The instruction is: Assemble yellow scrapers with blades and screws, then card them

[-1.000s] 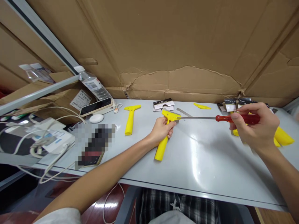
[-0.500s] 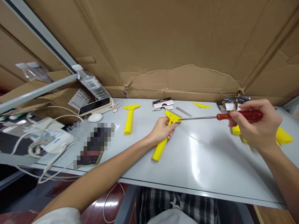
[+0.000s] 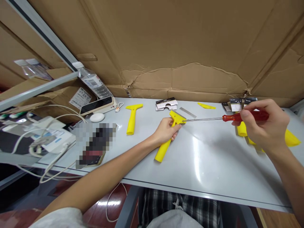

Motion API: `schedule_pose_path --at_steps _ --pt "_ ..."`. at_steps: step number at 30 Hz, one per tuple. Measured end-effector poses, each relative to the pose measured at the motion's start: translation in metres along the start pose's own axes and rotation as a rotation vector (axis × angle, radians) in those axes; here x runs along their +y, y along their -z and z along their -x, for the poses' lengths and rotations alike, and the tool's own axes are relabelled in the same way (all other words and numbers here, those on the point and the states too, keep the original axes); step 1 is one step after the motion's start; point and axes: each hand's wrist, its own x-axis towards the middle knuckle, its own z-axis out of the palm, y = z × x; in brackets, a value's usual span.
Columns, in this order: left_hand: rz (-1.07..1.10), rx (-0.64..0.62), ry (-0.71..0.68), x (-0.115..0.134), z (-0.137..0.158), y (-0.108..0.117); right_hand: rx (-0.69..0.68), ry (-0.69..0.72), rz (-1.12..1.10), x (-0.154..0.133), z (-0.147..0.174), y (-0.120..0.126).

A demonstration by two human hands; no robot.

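My left hand (image 3: 166, 130) is closed around the neck of a yellow scraper (image 3: 162, 150), its handle slanting down toward me. In my right hand (image 3: 266, 126) is a screwdriver (image 3: 228, 118) with a red handle, gripped by fingers and thumb. Its long shaft points left and the tip meets the side of the scraper's head. Just behind that head lies a thin metal blade (image 3: 187, 112). A small yellow plastic piece (image 3: 206, 105) rests farther right. Another yellow scraper body (image 3: 132, 119) lies to the left of my left hand.
Printed cards (image 3: 166, 104) lie at the back, with more cards (image 3: 235, 104) and yellow scraper parts (image 3: 291, 138) on the right, partly behind my right hand. At left are a phone (image 3: 97, 105), a white oval object (image 3: 97, 117), a water bottle (image 3: 93, 83) and tangled cables (image 3: 38, 148).
My right hand's fingers have shifted slightly on the screwdriver handle. The tip stays at the scraper head, and my left hand keeps its hold. The camera view has moved a little.
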Motion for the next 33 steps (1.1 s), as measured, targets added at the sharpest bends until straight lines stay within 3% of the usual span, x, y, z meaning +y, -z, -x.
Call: schedule_pose_path --at_steps 8,13,16,24,27,33 --pt "0.024 0.001 -0.019 -0.003 -0.002 0.001 -0.125 -0.096 -0.049 0.006 0.001 0.011" --pt "0.014 0.005 -0.025 -0.004 -0.003 0.001 -0.211 0.091 -0.149 0.001 -0.006 0.013" --pt "0.023 0.012 -0.015 -0.004 -0.003 0.001 -0.202 0.134 -0.176 -0.001 -0.008 0.013" --pt "0.016 0.017 0.002 0.001 -0.001 0.001 -0.051 -0.139 0.115 0.010 0.002 0.005" --pt "0.037 0.017 -0.007 0.000 -0.001 0.001 -0.045 -0.100 0.137 0.015 0.002 0.006" --pt "0.084 0.028 -0.023 -0.002 -0.003 0.001 -0.058 -0.033 -0.055 0.007 0.001 0.004"
